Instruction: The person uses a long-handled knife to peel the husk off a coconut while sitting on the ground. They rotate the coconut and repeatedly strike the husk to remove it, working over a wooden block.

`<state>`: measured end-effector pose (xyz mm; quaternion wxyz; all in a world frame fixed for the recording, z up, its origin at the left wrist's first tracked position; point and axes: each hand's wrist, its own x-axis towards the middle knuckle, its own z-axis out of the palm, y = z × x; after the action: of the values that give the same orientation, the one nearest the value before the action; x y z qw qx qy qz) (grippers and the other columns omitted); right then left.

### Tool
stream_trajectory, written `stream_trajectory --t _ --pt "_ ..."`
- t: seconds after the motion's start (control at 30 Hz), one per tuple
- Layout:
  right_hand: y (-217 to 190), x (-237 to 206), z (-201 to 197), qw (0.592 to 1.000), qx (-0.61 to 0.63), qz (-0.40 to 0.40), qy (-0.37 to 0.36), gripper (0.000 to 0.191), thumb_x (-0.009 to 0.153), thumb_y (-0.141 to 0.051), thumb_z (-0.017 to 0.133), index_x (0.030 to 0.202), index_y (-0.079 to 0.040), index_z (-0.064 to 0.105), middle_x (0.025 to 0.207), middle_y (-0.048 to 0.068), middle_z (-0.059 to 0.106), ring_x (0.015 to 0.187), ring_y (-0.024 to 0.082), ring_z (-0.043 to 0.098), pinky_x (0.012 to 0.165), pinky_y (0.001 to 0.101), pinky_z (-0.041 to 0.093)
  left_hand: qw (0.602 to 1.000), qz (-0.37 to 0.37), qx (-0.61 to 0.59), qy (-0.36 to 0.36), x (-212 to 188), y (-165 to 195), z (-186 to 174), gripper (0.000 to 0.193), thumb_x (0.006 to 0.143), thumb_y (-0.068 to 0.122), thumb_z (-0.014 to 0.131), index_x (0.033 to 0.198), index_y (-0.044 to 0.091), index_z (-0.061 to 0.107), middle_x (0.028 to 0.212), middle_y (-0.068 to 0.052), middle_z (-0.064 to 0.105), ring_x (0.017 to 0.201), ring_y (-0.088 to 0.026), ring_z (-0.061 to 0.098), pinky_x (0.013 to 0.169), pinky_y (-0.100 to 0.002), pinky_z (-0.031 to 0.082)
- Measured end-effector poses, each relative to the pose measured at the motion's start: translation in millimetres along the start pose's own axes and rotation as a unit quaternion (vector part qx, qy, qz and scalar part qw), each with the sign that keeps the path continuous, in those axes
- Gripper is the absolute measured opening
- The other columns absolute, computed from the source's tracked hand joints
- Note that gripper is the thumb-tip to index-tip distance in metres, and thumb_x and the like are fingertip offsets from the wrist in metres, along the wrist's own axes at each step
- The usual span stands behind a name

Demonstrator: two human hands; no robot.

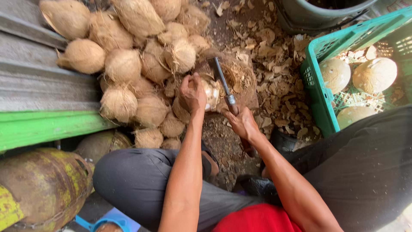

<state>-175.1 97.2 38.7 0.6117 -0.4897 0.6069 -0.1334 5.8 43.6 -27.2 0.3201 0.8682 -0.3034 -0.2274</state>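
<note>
My left hand grips a partly peeled coconut, pale where the shell is shaved, resting on a wooden chopping block. My right hand holds the handle of a cleaver-like knife, whose blade reaches up past the coconut's right side and points away from me. The two hands are close together, the knife blade beside the coconut.
A pile of brown husky coconuts lies at the left. A green plastic crate at the right holds peeled pale coconuts. Shell chips litter the ground. A rusty gas cylinder lies at lower left, a dark bucket at top.
</note>
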Motion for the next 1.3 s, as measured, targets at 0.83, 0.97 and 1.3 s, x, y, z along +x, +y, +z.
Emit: stream_trajectory --t 0.83,0.97,1.3 --pt "-10 -9 -22 0.985 0.100 -0.121 0.072 0.033 0.095 -0.037 0.065 0.076 -0.013 0.054 0.063 0.001 0.054 0.049 0.011 0.049 0.042 0.0304 0.045 0.995 0.063 0.079 0.005 5 -6 -6 0.048 0.094 0.060 0.053 0.119 0.023 0.072 0.107 -0.004 0.073 0.090 -0.021 0.068 0.068 -0.037 0.053" --pt "12 4 -4 0.993 0.045 -0.113 0.011 0.027 0.100 -0.029 0.063 0.078 -0.014 0.058 0.068 -0.003 0.057 0.054 0.008 0.053 0.046 0.0295 0.051 0.996 0.067 0.051 0.006 2 0 -9 0.045 0.095 0.057 0.056 0.115 0.021 0.073 0.103 -0.002 0.075 0.087 -0.019 0.069 0.070 -0.036 0.052" --pt "12 9 -18 0.993 -0.079 0.054 -0.070 0.036 0.096 -0.044 0.060 0.072 -0.022 0.046 0.057 0.000 0.042 0.044 0.013 0.037 0.042 0.0336 0.039 0.993 0.116 0.020 -0.029 3 -10 -9 0.047 0.099 0.058 0.052 0.109 0.019 0.075 0.100 -0.002 0.076 0.079 -0.015 0.067 0.066 -0.031 0.051"
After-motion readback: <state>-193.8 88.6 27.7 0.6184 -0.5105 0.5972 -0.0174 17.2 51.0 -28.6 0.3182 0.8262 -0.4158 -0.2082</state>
